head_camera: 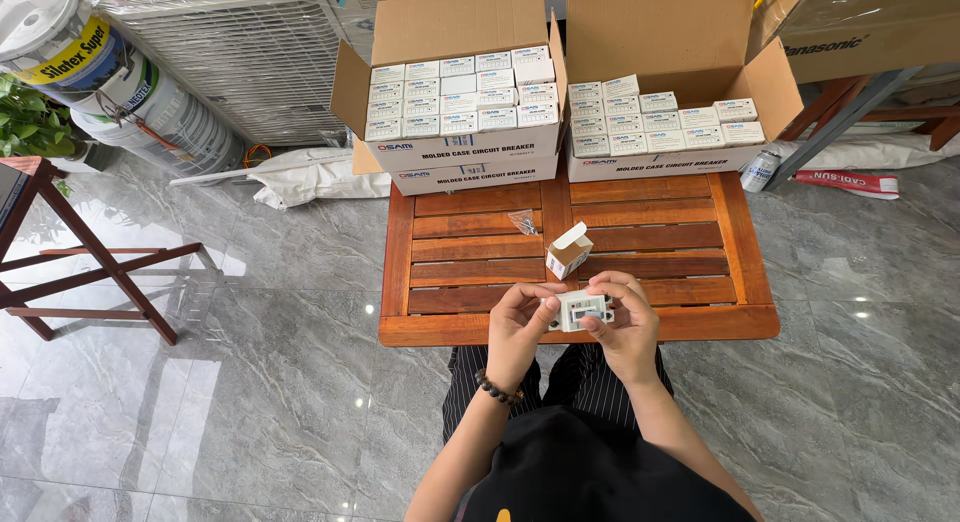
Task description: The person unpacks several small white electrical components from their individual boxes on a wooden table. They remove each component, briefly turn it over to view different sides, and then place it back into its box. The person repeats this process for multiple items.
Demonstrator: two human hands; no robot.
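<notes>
A small white device [580,308] is held between the left hand [520,327] and the right hand [628,327], both clamped on it, over the near edge of a wooden table [470,272]. An opened small box [568,250] is seen just beyond; two cartons [465,102] are set far.

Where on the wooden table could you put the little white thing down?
Bare slats lie left of the open small box and right of it, out to the table edge. The back is crowded by two big cartons; a small bag lies near them. Both hands hold the white part.
</notes>
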